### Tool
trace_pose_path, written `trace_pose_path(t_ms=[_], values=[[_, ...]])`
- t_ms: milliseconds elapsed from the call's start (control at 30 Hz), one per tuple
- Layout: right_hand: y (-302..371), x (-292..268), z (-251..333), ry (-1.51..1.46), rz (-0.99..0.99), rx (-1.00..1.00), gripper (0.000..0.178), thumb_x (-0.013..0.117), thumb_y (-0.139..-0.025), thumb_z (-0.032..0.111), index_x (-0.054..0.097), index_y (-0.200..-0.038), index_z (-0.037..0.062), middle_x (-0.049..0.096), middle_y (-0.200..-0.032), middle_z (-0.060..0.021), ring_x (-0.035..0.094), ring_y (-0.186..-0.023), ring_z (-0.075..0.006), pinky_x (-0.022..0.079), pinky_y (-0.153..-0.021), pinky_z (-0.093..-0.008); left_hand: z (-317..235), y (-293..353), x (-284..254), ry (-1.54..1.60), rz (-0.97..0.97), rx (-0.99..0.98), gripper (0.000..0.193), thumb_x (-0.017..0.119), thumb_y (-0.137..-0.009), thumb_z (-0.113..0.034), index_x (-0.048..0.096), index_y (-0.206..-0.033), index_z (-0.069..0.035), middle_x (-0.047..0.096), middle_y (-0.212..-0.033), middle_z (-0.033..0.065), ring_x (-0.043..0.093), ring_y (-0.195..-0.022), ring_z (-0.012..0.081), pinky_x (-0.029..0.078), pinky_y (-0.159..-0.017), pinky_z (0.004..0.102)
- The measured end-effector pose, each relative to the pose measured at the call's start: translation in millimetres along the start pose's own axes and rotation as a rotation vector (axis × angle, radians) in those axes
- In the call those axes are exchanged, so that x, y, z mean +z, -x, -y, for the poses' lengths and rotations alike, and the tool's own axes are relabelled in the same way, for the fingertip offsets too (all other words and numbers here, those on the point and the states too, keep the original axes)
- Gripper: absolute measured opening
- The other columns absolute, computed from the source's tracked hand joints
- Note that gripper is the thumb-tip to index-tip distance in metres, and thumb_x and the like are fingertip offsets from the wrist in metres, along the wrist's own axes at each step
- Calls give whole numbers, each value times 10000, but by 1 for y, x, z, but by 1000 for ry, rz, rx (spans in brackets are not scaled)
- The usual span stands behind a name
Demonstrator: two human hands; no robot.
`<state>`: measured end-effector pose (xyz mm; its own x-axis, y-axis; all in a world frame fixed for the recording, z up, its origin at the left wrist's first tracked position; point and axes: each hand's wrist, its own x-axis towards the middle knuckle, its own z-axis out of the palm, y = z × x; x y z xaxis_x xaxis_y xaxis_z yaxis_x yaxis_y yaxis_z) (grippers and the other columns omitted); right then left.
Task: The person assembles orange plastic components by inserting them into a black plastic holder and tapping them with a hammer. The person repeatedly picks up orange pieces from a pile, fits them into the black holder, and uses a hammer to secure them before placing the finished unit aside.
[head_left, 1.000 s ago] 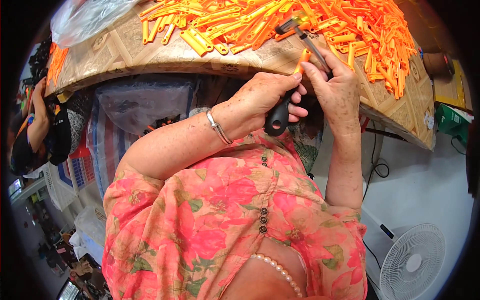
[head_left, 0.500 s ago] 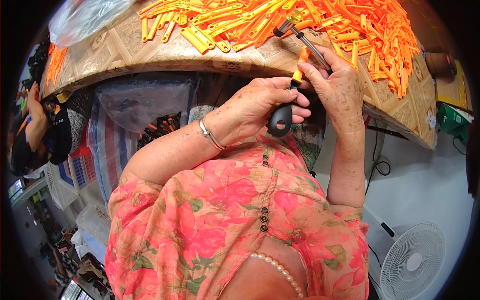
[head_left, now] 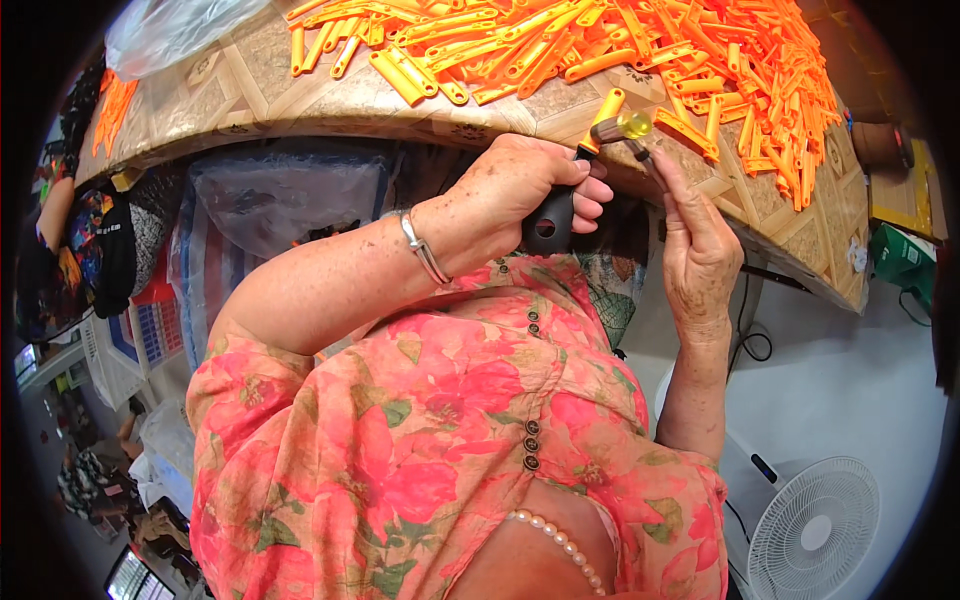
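Screwdriver [head_left: 575, 180] with black-and-orange grip and clear yellow collar, held just off the near edge of the table [head_left: 250, 90], slightly above picture centre. Clenched in the left hand [head_left: 510, 195], fingers wrapped round the black butt, orange part and yellow collar sticking out toward 1 o'clock. Thin metal tip barely visible past the collar, touching the fingertips [head_left: 660, 165] of the right hand [head_left: 700, 255]. Right hand raised at 3 o'clock of the left, fingers up and pinched round the tip or some small part there; too small to tell which. Silver bracelet [head_left: 425, 250] on the left wrist, at 8 o'clock of the tool.

Orange plastic pieces [head_left: 700, 60] heaped across the table from 12 to 2 o'clock, a few strays lying close to the edge just above the tool. Tabletop patterned in beige tile, curving with the lens. Clear plastic bag [head_left: 170, 30] at 11 o'clock on the far left of the table.

Floral pink-and-orange blouse [head_left: 420, 440] filling the lower middle, row of dark buttons down the front, pearl necklace [head_left: 560, 540] at 6 o'clock. White floor fan [head_left: 810, 530] at 4 o'clock on the pale floor. Green box [head_left: 905, 260] at 3 o'clock beneath the table's right end. Stacked baskets and bundles under the table at 9 o'clock, dark and hard to make out.
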<state>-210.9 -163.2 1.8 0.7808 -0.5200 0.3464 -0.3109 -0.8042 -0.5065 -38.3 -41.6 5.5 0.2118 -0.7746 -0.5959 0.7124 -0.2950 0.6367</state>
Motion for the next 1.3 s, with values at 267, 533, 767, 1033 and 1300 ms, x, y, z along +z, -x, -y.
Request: trace_pose_path(t_ms=[267,533,767,1033,1300], values=[[0,5,-8,117,-25,-57,509,632,-882,41,606,-1322,295,621,-806,-73,633,-729,-257,512,-653,-372,1,-3,2,-18,-10,6,236,512,-980,-114,579,-1092,82,676,-918,124,664,-741,156,595,-714,308],[-16,6,-6,-76,-288,-185,484,647,-861,41,640,-1286,273,591,-769,-59,625,-690,-222,508,-635,-363,3,-5,2,-45,-23,13,232,524,-976,-117,593,-1079,78,683,-923,129,678,-748,167,594,-716,313],[-6,7,-2,69,-65,-111,510,626,-854,-4,639,-1287,266,598,-776,-53,610,-669,-207,512,-632,-356,1,-2,4,-42,-22,19,228,523,-971,-104,593,-1079,84,686,-906,138,681,-733,168,597,-712,313],[12,6,-2,7,-25,-53,524,612,-868,-40,632,-1302,253,628,-805,-58,620,-689,-193,508,-647,-316,5,-8,1,-33,-16,23,223,519,-971,-98,605,-1068,83,691,-884,140,681,-717,166,603,-703,310],[4,2,10,18,-158,-145,563,642,-838,-16,615,-1319,276,564,-755,-44,596,-653,-195,500,-616,-357,4,-6,5,-57,-53,31,218,522,-969,-99,617,-1053,80,695,-880,148,686,-712,171,599,-675,304]])
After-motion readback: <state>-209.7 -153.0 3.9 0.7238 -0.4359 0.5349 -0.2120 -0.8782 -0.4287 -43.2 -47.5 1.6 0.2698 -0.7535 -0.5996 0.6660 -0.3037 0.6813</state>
